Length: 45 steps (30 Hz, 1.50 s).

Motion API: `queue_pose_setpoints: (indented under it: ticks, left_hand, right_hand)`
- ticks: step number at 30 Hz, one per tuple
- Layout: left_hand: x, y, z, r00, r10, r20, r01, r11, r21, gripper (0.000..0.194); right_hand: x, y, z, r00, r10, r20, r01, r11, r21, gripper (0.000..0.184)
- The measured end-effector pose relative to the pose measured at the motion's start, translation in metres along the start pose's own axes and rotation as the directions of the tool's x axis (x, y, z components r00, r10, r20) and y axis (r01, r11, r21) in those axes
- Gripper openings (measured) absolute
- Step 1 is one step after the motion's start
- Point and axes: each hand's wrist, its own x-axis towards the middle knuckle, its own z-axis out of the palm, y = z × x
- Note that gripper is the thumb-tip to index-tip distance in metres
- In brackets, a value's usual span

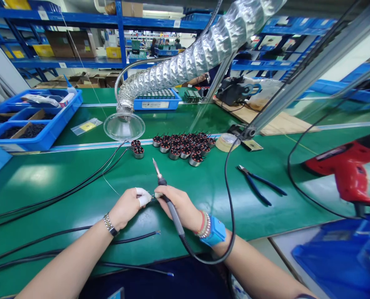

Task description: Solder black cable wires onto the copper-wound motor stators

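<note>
My right hand [183, 207] is wrapped round a soldering iron [174, 216], its bare metal tip pointing up and away from me. White covers sit on the fingertips of my left hand [130, 205], which is closed in a pinch. Between the two hands is a small dark piece, too small to name, which the fingers partly hide. A thin pale wire [110, 184] runs down to my left hand. Black cables [138, 238] with stripped ends pass under my left forearm. Beyond the iron stand several small motors [185, 146] with copper windings, two of them apart with cables attached.
A clear fume hood [124, 126] on a silver duct [191, 54] hangs over the bench. To the right lie blue-handled cutters [259, 182], a tape roll [226, 142] and a red heat gun [346, 166]. Blue bins [44, 135] stand left. The iron's cord [228, 195] loops near my right arm.
</note>
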Motion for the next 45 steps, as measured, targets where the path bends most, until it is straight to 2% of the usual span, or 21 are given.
queue_pose_setpoints:
  ticks: [4, 6, 12, 17, 22, 27, 29, 31, 33, 35, 41, 45]
  left_hand:
    - [-0.001, 0.0, -0.001, 1.0, -0.001, 0.008, 0.001, 1.0, 0.007, 0.021]
    - [-0.001, 0.001, -0.001, 1.0, 0.003, 0.008, -0.003, 1.0, 0.014, 0.022]
    - [-0.002, 0.003, -0.001, 1.0, 0.002, 0.011, -0.002, 1.0, 0.005, 0.029]
    - [-0.001, 0.001, -0.001, 1.0, 0.0, -0.001, 0.0, 1.0, 0.007, 0.033]
    - [-0.001, 0.002, 0.0, 1.0, 0.005, 0.01, -0.005, 1.0, 0.003, 0.028]
    - [-0.001, 0.001, 0.001, 0.998, 0.062, -0.018, -0.062, 0.998, 0.026, 0.022]
    - [-0.001, -0.001, 0.001, 0.995, 0.099, -0.034, -0.097, 0.994, 0.049, 0.019]
    - [-0.001, -0.004, 0.002, 0.99, 0.135, -0.045, -0.131, 0.989, 0.074, 0.017]
    - [-0.002, -0.005, 0.002, 0.986, 0.161, -0.049, -0.156, 0.983, 0.096, 0.016]
    - [-0.002, -0.005, 0.002, 0.985, 0.167, -0.05, -0.161, 0.981, 0.105, 0.016]
    - [0.001, -0.004, 0.0, 0.997, 0.044, -0.057, -0.04, 0.997, 0.069, 0.021]
    - [0.001, -0.003, 0.0, 0.999, 0.0, -0.054, 0.003, 0.998, 0.059, 0.022]
  right_hand:
    - [0.003, 0.001, -0.004, 0.986, -0.037, 0.165, 0.045, 0.998, -0.046, 0.025]
    - [0.005, -0.001, -0.005, 0.98, -0.018, 0.199, 0.032, 0.997, -0.07, 0.025]
    - [0.005, -0.005, 0.0, 0.995, 0.036, 0.088, -0.038, 0.999, 0.031, 0.025]
    - [-0.002, -0.002, 0.0, 0.984, 0.178, -0.019, -0.176, 0.981, 0.086, 0.031]
    - [-0.003, -0.002, -0.001, 0.964, 0.264, -0.023, -0.256, 0.951, 0.174, 0.031]
    - [0.001, -0.006, 0.002, 0.938, 0.346, -0.007, -0.335, 0.914, 0.228, 0.033]
    - [0.004, -0.011, 0.006, 0.928, 0.373, -0.01, -0.366, 0.913, 0.18, 0.035]
    - [0.006, -0.017, 0.012, 0.922, 0.385, -0.035, -0.382, 0.922, 0.055, 0.039]
    - [0.008, -0.023, 0.016, 0.926, 0.372, -0.07, -0.377, 0.92, -0.103, 0.04]
    - [0.009, -0.025, 0.017, 0.937, 0.34, -0.078, -0.349, 0.92, -0.18, 0.038]
    - [0.002, -0.005, -0.013, 0.959, 0.278, -0.047, -0.277, 0.96, 0.033, 0.032]
    - [0.002, 0.013, -0.02, 0.947, 0.316, 0.053, -0.32, 0.937, 0.141, 0.034]
